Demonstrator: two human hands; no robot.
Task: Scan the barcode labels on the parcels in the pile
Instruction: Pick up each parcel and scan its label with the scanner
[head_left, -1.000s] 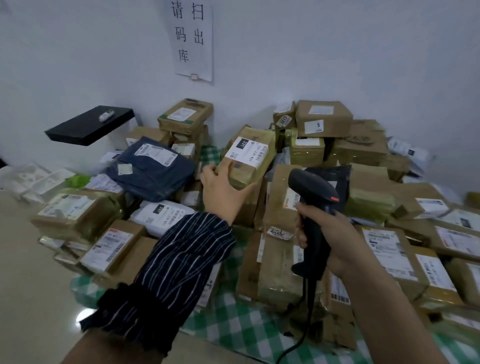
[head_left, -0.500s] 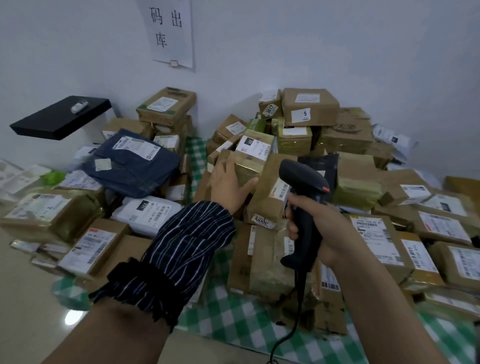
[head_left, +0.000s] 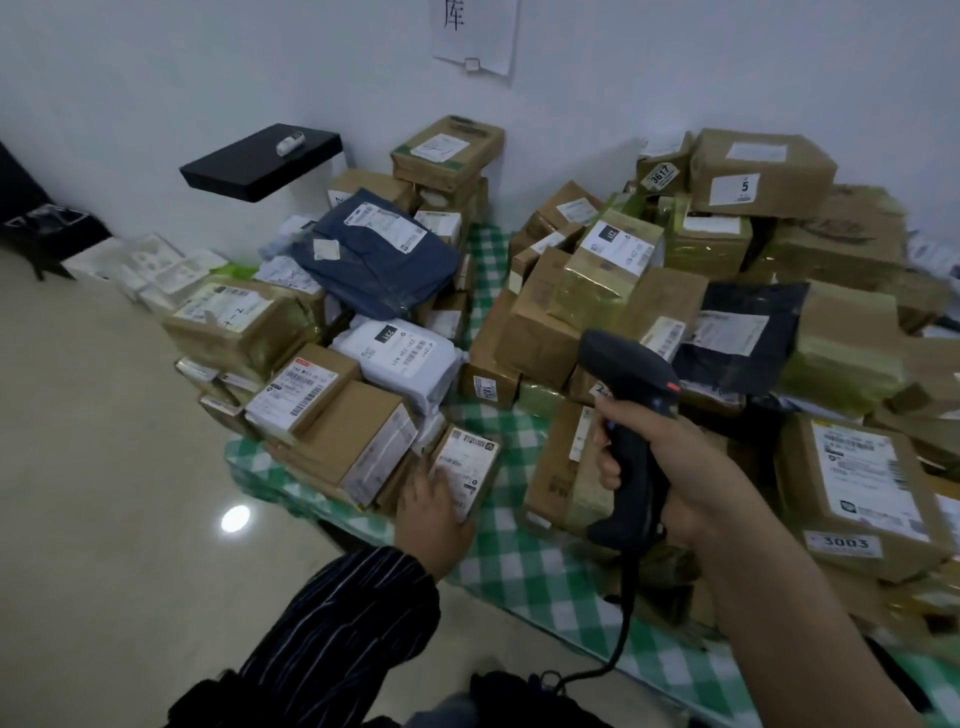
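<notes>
A pile of taped cardboard parcels (head_left: 540, 332) and mailer bags, most with white barcode labels, lies on a green checked cloth (head_left: 524, 577). My left hand (head_left: 431, 512) holds the near corner of a small labelled parcel (head_left: 470, 460) at the pile's front edge, its fingers lying over the lower part of the label. My right hand (head_left: 691, 488) grips the handle of a black corded barcode scanner (head_left: 631, 410). The scanner's head points left and away, above and to the right of the small parcel. The yellow-taped parcel (head_left: 605, 270) rests on top of the pile.
A blue mailer bag (head_left: 374, 260) and a white one (head_left: 400, 358) lie on the left heap. A black shelf (head_left: 260, 161) juts from the white wall, where a paper sign (head_left: 475, 36) hangs. Bare floor (head_left: 104, 519) lies at the left. The scanner cable (head_left: 618, 644) hangs towards me.
My left hand let go of the yellow-taped parcel, left on the pile, and dropped to the small parcel at the front edge. The view swung left and down; the scanner stays in my right hand.
</notes>
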